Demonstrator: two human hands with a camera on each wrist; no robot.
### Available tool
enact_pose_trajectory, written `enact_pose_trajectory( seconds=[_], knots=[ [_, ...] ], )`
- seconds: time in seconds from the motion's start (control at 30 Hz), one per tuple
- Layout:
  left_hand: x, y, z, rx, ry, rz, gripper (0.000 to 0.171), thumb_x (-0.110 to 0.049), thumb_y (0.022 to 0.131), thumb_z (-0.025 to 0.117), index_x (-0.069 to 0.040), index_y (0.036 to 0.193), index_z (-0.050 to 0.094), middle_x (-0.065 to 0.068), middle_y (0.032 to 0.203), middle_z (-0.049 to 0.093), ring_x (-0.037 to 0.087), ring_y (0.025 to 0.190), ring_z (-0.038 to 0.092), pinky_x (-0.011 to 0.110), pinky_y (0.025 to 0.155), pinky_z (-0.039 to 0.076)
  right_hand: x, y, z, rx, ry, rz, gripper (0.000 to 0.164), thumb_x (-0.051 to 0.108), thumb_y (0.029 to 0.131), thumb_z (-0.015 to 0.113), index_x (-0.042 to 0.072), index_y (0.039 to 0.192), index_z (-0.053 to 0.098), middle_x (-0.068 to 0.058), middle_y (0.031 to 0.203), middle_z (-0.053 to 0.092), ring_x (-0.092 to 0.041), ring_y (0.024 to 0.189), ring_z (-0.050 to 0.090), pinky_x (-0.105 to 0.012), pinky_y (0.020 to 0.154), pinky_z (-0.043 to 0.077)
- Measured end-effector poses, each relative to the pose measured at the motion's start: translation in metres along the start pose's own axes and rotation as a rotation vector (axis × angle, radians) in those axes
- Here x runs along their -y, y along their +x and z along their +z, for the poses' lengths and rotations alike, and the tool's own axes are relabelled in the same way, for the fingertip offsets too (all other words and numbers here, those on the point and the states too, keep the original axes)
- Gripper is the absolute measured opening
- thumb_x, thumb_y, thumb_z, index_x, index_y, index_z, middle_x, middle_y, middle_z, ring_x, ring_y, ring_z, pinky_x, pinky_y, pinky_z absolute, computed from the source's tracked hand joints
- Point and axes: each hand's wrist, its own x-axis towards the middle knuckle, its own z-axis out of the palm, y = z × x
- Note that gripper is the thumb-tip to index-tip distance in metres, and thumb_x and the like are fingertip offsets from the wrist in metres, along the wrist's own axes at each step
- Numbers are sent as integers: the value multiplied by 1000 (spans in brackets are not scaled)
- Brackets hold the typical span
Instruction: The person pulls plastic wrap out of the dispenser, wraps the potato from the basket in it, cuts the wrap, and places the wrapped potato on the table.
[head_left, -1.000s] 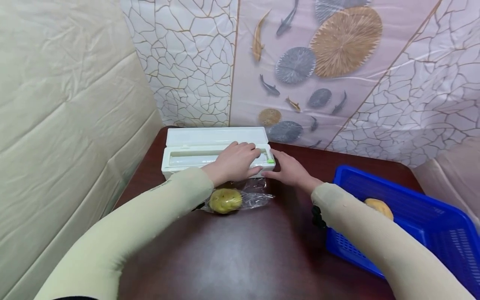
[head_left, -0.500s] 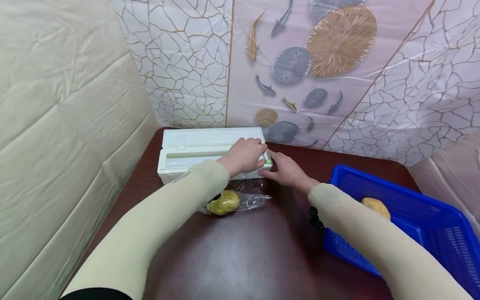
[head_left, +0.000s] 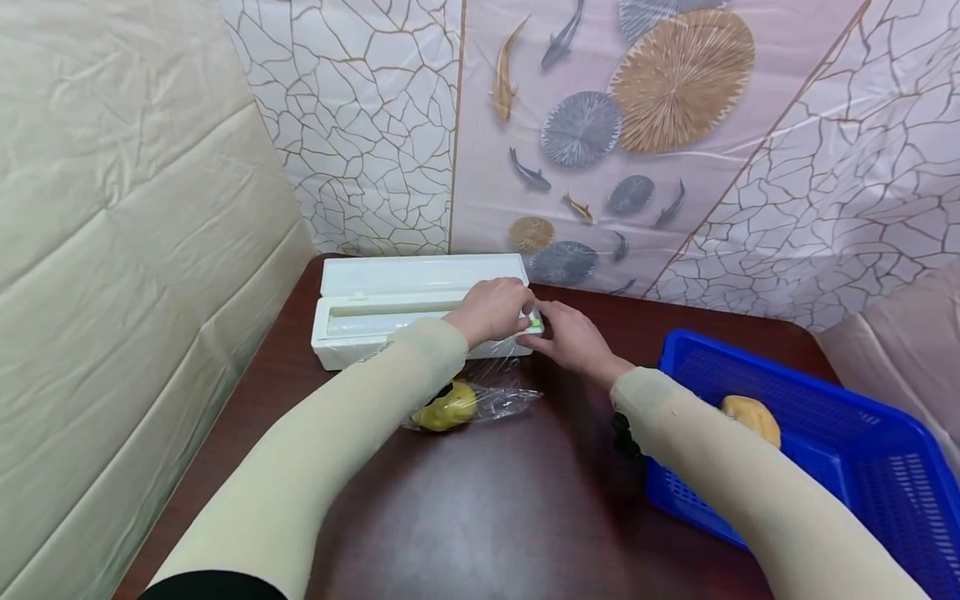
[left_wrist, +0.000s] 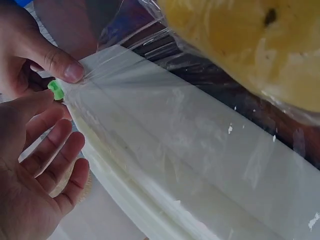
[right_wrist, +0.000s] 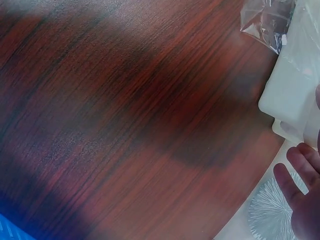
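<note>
A white cling film box (head_left: 347, 352) stands at the back of the table, its lid (head_left: 423, 272) raised. Clear cling film (head_left: 508, 403) stretches from its front over a yellow roundish fruit (head_left: 450, 408); in the left wrist view this fruit (left_wrist: 240, 45) shows a dark spot. At the box's right end, my left hand (head_left: 492, 308) pinches a small green slide cutter (left_wrist: 56, 90), the other fingers loosely bent. My right hand (head_left: 576, 337) holds that same end, its thumb (left_wrist: 62, 65) pressing on the film at the corner, partly hiding the fingers behind.
To the right is a blue plastic basket (head_left: 795, 371) with a tan roundish item (head_left: 752, 419) inside, partly covered by the right sleeve. Patterned cloth (head_left: 382, 133) hangs behind the dark wood table (head_left: 480, 517). A pale padded wall (head_left: 142, 200) borders the left.
My left hand has moved right along the box, from lying spread over its top to the green slide cutter. The left forearm now partly covers the fruit. My right hand stays at the box end.
</note>
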Motion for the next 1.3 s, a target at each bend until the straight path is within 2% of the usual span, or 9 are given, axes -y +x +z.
enact_pose_trajectory(
  seconds=[0.2, 0.47, 0.8, 0.97, 1.3],
  knots=[
    [-1, 3, -1, 20, -35, -21, 17, -25, 103, 71, -17, 115, 80, 1, 121, 75, 22, 116, 68, 45, 94, 57, 1, 0, -1, 19, 9, 17, 56, 35, 96, 81, 3, 139, 64, -13, 98, 64, -28, 87, 56, -45, 79, 47],
    [-3, 5, -2, 21, -77, -23, 11, -20, 101, 72, -19, 106, 81, -2, 113, 76, 20, 109, 68, 44, 90, 57, 2, -5, 0, 25, 53, 17, 52, 35, 96, 81, 0, 129, 64, -17, 103, 64, -31, 91, 56, -48, 84, 47],
    [-4, 10, 3, 10, -65, -20, 10, -16, 101, 71, -17, 94, 78, 0, 103, 72, 19, 99, 65, 40, 86, 56, 3, -3, 7, -17, 58, 67, 60, 43, 92, 84, 1, 126, 59, -16, 113, 63, -34, 103, 58, -51, 89, 49],
    [-3, 9, 6, -2, -54, -14, 10, -14, 100, 70, -16, 90, 74, 0, 100, 69, 19, 97, 63, 39, 84, 55, 2, -1, 9, -34, 37, 75, 56, 41, 92, 85, 2, 121, 58, -15, 107, 61, -32, 98, 56, -49, 84, 49],
    [0, 2, 7, -21, 3, -5, 6, -19, 99, 72, -18, 93, 74, 4, 108, 63, 24, 97, 65, 43, 83, 55, 0, 1, 10, -48, 2, 29, 55, 39, 91, 86, 1, 123, 62, -12, 99, 62, -30, 90, 57, -48, 81, 49]
  ],
)
